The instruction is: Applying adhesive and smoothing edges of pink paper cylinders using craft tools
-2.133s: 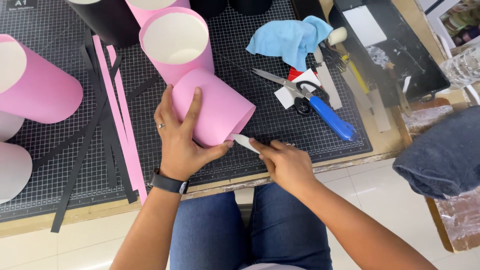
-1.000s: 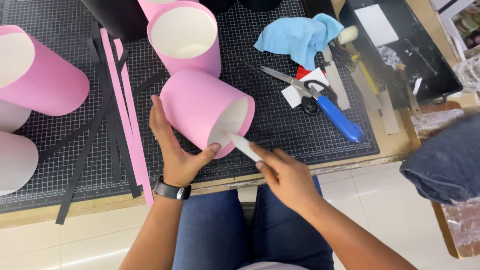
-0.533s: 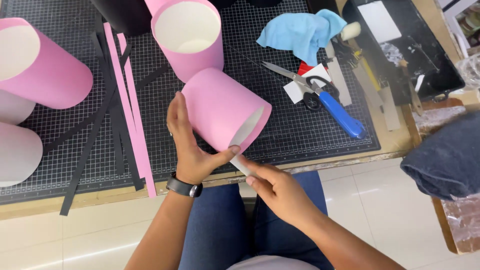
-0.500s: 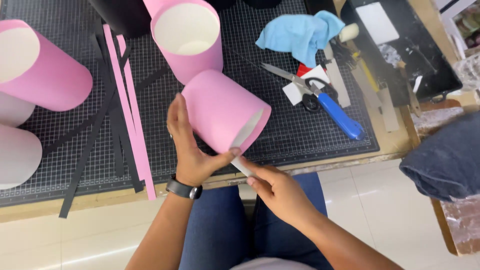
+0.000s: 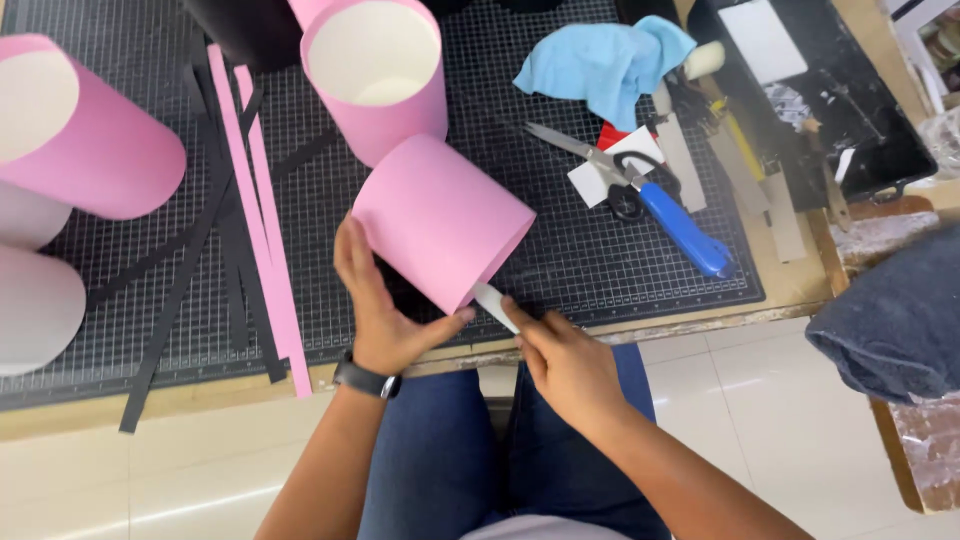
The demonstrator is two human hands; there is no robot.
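Observation:
A pink paper-covered cylinder (image 5: 440,217) lies tilted on the black gridded cutting mat (image 5: 560,250), its open end turned toward me and to the right. My left hand (image 5: 378,312) cups its lower side, thumb at the rim. My right hand (image 5: 560,355) pinches a flat white tool (image 5: 495,305) whose tip meets the cylinder's lower rim. A dark watch sits on my left wrist.
An upright pink cylinder (image 5: 375,70) stands behind, another pink one (image 5: 85,130) lies at the left beside white cylinders (image 5: 35,305). Pink and black paper strips (image 5: 255,220) lie left. Blue-handled scissors (image 5: 650,190), a blue cloth (image 5: 605,60) and a dark tray (image 5: 810,80) sit right.
My left hand has turned the cylinder so its white inside no longer faces me. The white tool has stayed at the lower rim, sliding along it with my right hand.

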